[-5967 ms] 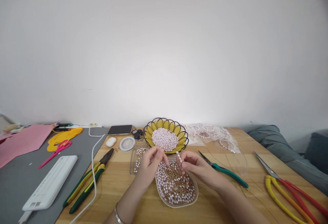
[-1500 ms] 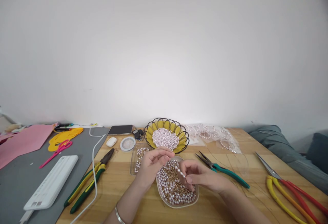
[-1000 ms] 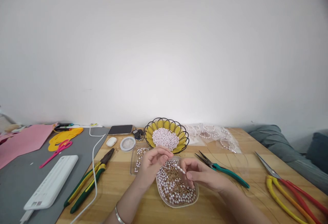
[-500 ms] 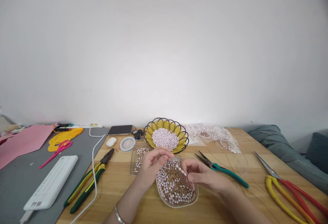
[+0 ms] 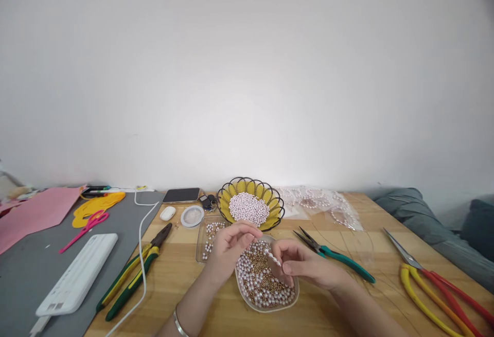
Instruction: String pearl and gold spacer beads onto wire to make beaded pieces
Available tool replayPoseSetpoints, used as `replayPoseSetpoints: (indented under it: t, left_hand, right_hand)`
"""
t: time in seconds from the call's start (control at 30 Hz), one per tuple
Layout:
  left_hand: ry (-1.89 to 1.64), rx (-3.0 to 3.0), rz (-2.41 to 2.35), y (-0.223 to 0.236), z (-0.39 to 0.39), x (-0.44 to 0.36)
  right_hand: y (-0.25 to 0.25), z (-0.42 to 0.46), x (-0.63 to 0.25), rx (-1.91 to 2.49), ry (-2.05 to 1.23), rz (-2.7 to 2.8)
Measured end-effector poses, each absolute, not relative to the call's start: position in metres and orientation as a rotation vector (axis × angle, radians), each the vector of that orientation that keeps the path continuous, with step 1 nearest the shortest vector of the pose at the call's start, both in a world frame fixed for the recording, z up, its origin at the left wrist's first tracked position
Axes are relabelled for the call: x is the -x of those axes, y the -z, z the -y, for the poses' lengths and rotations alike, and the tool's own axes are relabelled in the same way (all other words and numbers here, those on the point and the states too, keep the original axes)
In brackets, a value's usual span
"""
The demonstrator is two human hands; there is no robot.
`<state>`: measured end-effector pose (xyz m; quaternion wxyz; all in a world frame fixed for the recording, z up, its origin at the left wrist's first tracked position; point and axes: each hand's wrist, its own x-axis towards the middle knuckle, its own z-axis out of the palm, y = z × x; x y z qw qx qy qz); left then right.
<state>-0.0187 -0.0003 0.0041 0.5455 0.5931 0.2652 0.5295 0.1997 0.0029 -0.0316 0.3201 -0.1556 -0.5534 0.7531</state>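
Note:
My right hand (image 5: pixel 303 262) is closed on a short string of pearl beads (image 5: pixel 273 258), which runs up from the thumb and fingertips toward the left. My left hand (image 5: pixel 232 249) has thumb and fingertips brought together in a pinch; what is between them is too small to make out. Both hands hover over a clear tray (image 5: pixel 266 310) full of mixed pinkish pearl and gold beads (image 5: pixel 262 278). Behind the hands, a black wire basket (image 5: pixel 278 212) with a yellow lining carries a heap of pale pearl beads (image 5: pixel 249 208).
A small clear box (image 5: pixel 200 247) of beads and a spool of clear line (image 5: pixel 192 216) lie left of the basket. Green-handled pliers (image 5: pixel 335 257) and scissors (image 5: pixel 420 270) lie right; larger pliers (image 5: pixel 133 272), a white cable (image 5: pixel 142 249) and a power bank (image 5: pixel 77 275) left. Bagged bead strands (image 5: pixel 320 203) lie behind.

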Motion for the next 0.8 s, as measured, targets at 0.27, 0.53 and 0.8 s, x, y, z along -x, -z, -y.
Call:
replayPoseSetpoints:
  t: [0.27, 0.53, 0.8]
  left_hand:
    - [-1.252, -1.416, -0.632, -0.0030, 0.0002, 0.0191]
    - [-1.242, -1.438, -0.642, -0.0032, 0.0005, 0.0194]
    - [-1.300, -1.585, -0.631, -0.0089, 0.0027, 0.0182]
  right_hand:
    - [0.0336, -0.0041, -0.1993, 0.417, -1.993, 1.443]
    - [0.0326, -0.0031, -0.1996, 0.431, -1.996, 1.434]
    - [0.0311, -0.0040, -0.1990, 0.437, -1.976, 1.424]
